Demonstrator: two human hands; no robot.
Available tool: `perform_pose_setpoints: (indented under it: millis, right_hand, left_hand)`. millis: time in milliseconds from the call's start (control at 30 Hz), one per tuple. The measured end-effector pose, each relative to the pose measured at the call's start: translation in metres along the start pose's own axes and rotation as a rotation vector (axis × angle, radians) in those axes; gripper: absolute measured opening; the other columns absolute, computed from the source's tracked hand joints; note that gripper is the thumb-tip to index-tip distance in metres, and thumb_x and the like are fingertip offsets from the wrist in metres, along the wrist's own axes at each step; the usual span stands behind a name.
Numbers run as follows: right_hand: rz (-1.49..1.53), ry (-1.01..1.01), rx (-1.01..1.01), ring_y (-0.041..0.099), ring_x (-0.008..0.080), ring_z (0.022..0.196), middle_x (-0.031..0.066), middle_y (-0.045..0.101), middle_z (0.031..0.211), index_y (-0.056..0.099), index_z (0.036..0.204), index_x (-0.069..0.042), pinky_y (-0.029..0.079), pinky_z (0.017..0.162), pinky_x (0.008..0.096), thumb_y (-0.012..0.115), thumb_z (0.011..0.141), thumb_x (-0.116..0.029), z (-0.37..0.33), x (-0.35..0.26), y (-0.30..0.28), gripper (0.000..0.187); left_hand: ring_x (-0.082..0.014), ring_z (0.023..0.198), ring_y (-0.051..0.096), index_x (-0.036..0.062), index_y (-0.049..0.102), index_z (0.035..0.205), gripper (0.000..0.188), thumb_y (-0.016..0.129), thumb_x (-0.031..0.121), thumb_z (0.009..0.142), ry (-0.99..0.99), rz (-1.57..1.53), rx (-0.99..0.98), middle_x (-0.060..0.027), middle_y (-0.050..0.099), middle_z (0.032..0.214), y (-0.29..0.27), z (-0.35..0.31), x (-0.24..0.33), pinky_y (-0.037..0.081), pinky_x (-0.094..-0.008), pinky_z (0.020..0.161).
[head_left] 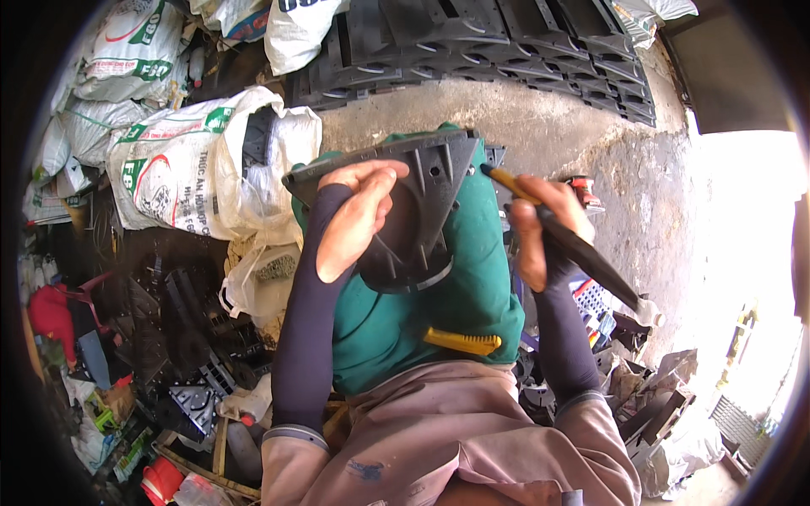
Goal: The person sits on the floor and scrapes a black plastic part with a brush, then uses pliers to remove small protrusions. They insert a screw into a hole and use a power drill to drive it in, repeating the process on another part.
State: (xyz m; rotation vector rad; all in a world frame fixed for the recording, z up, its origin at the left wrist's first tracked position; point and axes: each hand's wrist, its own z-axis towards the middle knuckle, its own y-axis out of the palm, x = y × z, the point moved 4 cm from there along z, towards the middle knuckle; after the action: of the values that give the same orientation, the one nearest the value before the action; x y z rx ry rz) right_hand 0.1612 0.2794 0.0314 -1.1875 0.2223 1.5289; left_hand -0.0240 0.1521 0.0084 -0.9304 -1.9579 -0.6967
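Observation:
A black, ribbed, roughly triangular plastic part (422, 223) with a rounded lower end rests on green cloth (481, 253) over my lap. My left hand (363, 215) is in front of the part's left side, its fingers curled in. Whatever they pinch, if anything, is hidden. To the right of the part, my right hand (553, 211) is closed round a tool's yellow handle (515, 184) with a black end. A long dark section (591, 257) runs from this hand toward the lower right; the tool's exact kind is unclear. A yellow box cutter (462, 341) lies on the cloth nearer me.
Stacked black plastic parts (472, 51) line the far side. White woven sacks (181, 169) stand at the left, one open with black parts inside. Mixed black pieces (190, 337) and a red container (162, 479) lie lower left. A red item (584, 192) sits beyond my right hand.

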Motion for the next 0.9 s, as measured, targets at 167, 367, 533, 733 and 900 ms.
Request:
perform_pose_setpoints:
  millis: [167, 367, 533, 733, 900]
  right_hand:
    - [-0.003, -0.007, 0.038, 0.062, 0.0249, 0.064, 0.0117, 0.064, 0.079, 0.065, 0.105, -0.006, 0.048, 0.060, 0.0316, 0.071, 0.079, -0.003, -0.003, -0.002, -0.004, 0.027]
    - [-0.107, 0.113, -0.107, 0.061, 0.0221, 0.069, 0.0114, 0.063, 0.078, 0.066, 0.104, -0.006, 0.048, 0.063, 0.0313, 0.068, 0.083, -0.004, 0.004, -0.010, -0.003, 0.022]
    - [0.248, 0.388, -0.319, 0.061, 0.0177, 0.073, 0.0097, 0.061, 0.093, 0.066, 0.089, -0.002, 0.049, 0.067, 0.0303, 0.067, 0.084, -0.006, 0.005, -0.021, -0.001, 0.006]
    - [0.215, 0.445, -0.614, 0.062, 0.0128, 0.073, 0.0058, 0.066, 0.083, 0.068, 0.107, -0.003, 0.049, 0.067, 0.0277, 0.065, 0.086, -0.005, -0.005, -0.032, 0.027, 0.021]
    - [0.091, 0.292, -0.582, 0.063, 0.0155, 0.076, 0.0070, 0.064, 0.082, 0.069, 0.099, -0.003, 0.049, 0.070, 0.0292, 0.067, 0.081, -0.003, -0.004, -0.048, 0.035, 0.018]
  left_hand:
    - [-0.0014, 0.054, 0.043, 0.0008, 0.066, 0.104, 0.022, 0.053, 0.016, 0.095, -0.004, 0.001, 0.000, 0.0050, 0.049, 0.066, 0.001, 0.001, -0.001, 0.034, -0.0181, 0.048]
    - [-0.0056, 0.059, 0.047, -0.0025, 0.062, 0.111, 0.034, 0.047, 0.015, 0.087, -0.031, -0.063, -0.120, -0.0002, 0.055, 0.072, -0.006, -0.001, 0.003, 0.035, -0.0191, 0.049]
    - [-0.0141, 0.068, 0.052, -0.0090, 0.054, 0.119, 0.046, 0.043, 0.010, 0.080, -0.132, -0.392, -0.342, -0.0140, 0.061, 0.091, -0.003, -0.013, -0.007, 0.038, -0.0222, 0.051]
    - [-0.0130, 0.068, 0.056, -0.0049, 0.055, 0.119, 0.032, 0.045, 0.007, 0.091, -0.127, -0.419, -0.345, -0.0132, 0.064, 0.094, 0.007, -0.029, -0.022, 0.041, -0.0215, 0.051]
    - [-0.0091, 0.063, 0.054, -0.0007, 0.057, 0.107, 0.029, 0.049, 0.027, 0.100, -0.086, -0.410, -0.335, -0.0082, 0.064, 0.086, 0.018, -0.036, -0.021, 0.038, -0.0199, 0.051]
